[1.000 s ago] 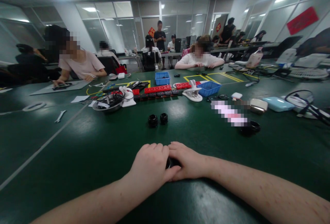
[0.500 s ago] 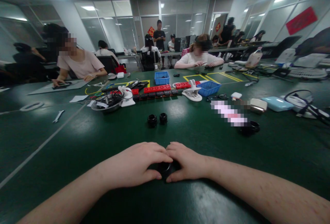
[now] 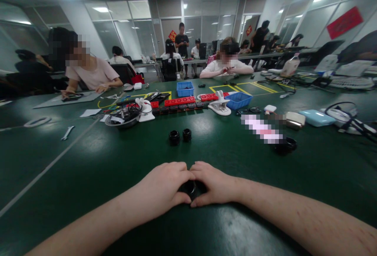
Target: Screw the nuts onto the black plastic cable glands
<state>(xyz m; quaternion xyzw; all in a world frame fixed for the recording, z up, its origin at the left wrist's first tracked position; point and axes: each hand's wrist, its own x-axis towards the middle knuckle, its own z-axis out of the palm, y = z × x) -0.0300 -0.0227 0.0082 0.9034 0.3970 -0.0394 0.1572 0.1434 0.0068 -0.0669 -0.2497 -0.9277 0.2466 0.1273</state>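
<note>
Low in the middle of the head view, my left hand (image 3: 169, 183) and my right hand (image 3: 211, 185) curl around a black round part (image 3: 191, 187) with a shiny rim. It looks like a small lens barrel or ring, and my fingers cover most of it. The thumbs sit on its near side, while the index fingers meet over its far side. Beyond my hands, two similar black round parts, a larger one (image 3: 174, 138) and a smaller one (image 3: 186, 135), stand side by side on the green table (image 3: 123, 150).
Farther back are a metal bowl of cables (image 3: 122, 120), white clip stands (image 3: 220, 106), a red-and-black strip (image 3: 179, 102) and blue bins (image 3: 239, 101). A wrench (image 3: 67, 133) lies left; another black ring (image 3: 290, 145) and a blue case (image 3: 316, 117) lie right. Co-workers sit across the table.
My left hand has shifted slightly right, its thumb now closer to the right thumb. My right hand stays nearly in place on the black part.
</note>
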